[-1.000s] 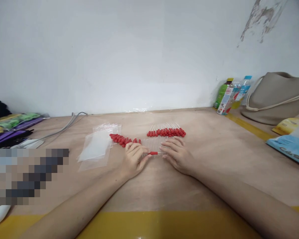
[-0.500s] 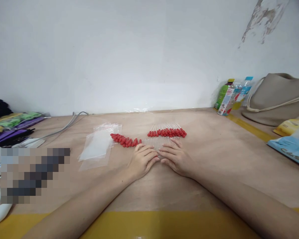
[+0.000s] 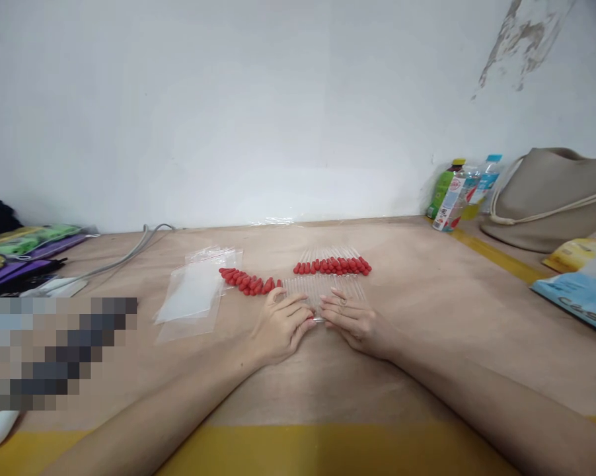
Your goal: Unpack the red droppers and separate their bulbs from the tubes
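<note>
My left hand [image 3: 279, 325] and my right hand [image 3: 356, 320] meet fingertip to fingertip at the near edge of a row of clear glass dropper tubes [image 3: 318, 289]. The left thumb and fingers are pinched on the end of one clear tube [image 3: 318, 318]. My right hand's fingers lie stretched out and flat on the tubes beside it. One row of red rubber bulbs [image 3: 334, 266] lies behind the tubes. A second, slanted row of red bulbs [image 3: 248, 281] runs off to the left. A stack of clear zip bags [image 3: 193, 291] lies left of that.
A grey cable [image 3: 124, 254] and purple and green packets [image 3: 25, 254] lie at the far left. Drink bottles [image 3: 456, 192], a beige bag [image 3: 556, 198] and blue and yellow packets [image 3: 575, 291] stand at the right. Yellow tape [image 3: 298, 449] marks the table's near edge.
A second ago my left hand held a dropper with its red bulb showing; that bulb is now hidden. Both hands came together and slid slightly toward me.
</note>
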